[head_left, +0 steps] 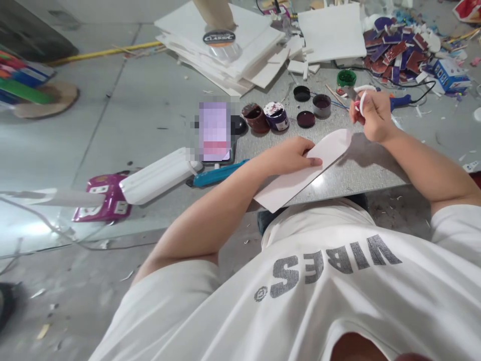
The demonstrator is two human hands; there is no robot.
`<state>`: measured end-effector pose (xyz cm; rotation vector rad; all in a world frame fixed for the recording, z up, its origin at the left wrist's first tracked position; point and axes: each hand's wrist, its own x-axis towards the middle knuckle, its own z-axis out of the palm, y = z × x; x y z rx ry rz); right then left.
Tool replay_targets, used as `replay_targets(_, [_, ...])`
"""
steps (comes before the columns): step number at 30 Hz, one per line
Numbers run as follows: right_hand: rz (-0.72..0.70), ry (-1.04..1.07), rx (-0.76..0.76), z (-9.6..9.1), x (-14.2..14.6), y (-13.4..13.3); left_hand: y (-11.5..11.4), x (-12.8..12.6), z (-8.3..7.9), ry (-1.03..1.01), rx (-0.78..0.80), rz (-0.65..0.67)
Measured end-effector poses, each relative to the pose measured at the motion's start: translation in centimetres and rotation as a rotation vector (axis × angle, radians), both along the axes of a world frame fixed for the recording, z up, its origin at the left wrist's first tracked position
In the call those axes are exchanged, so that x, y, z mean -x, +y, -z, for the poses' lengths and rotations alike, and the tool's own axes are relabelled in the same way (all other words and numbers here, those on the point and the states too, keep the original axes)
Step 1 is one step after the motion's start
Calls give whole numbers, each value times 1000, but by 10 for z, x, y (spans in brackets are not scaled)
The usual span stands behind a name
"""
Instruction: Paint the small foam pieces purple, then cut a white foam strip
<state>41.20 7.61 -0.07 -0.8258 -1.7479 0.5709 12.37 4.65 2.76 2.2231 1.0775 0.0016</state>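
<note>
My left hand (291, 156) lies over a long white sheet (330, 148) with one rounded end, the thumb and fingers gripping its upper part. This sheet slants across the table's front edge, its lower corner toward my lap. To the right and raised above the table, my right hand (376, 114) is closed around what look like scissors (363, 103), with a white loop handle, a bit of red and a short grey blade. The blade is apart from the sheet. Just beyond it stands an open pot of green paint (346, 77).
Open brown (256, 119) and purple (277, 120) paint pots stand ahead, near a phone (216, 130). White boards (259, 30) are stacked behind. Coloured scraps (402, 47) and a blue glue gun (402, 102) lie right. A teal cutter (218, 174) and white power strip (161, 176) lie left.
</note>
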Motion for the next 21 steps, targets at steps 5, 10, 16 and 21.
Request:
replay_targets(5, [-150, -155, 37, 1, 15, -22, 0, -7, 29, -299, -286, -156])
replay_targets(10, [-193, -223, 58, 5, 42, -40, -5, -18, 47, -824, -232, -13])
replay_targets(16, [-147, -200, 41, 9, 59, -50, -15, -33, 56, -1040, -249, -167])
replay_targets(21, [-130, -197, 34, 12, 63, -55, -18, -35, 54, -1043, -402, -215])
